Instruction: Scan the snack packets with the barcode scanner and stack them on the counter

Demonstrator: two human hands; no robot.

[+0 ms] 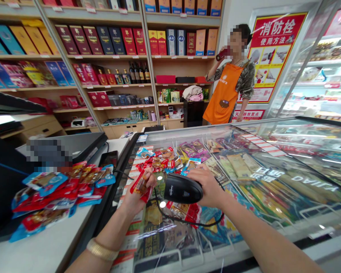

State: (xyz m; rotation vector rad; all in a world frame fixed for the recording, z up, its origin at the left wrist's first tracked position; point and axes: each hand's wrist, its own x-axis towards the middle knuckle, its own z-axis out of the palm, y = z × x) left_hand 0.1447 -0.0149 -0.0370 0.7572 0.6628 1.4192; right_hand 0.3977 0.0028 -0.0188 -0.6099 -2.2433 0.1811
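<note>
My right hand [208, 185] grips a black barcode scanner [184, 189], whose front end points left toward my other hand. Pinched in my left hand [140, 189] is a red snack packet [140, 185]. Both hands are over the glass top of a chest freezer [187, 239], a short gap between scanner and packet. The scanner's cable [184, 220] loops below it on the glass. Just beyond my hands lies a loose heap of red and blue snack packets [163, 159]. Another red packet [186, 212] shows under the scanner.
On the white counter [82, 235] at left lies a pile of snack packets [57, 189], with a black phone [108, 158] behind it. A person in an orange apron [223, 91] stands beyond the freezer, drinking from a dark bottle. Shelves of boxed bottles [113, 40] line the back wall.
</note>
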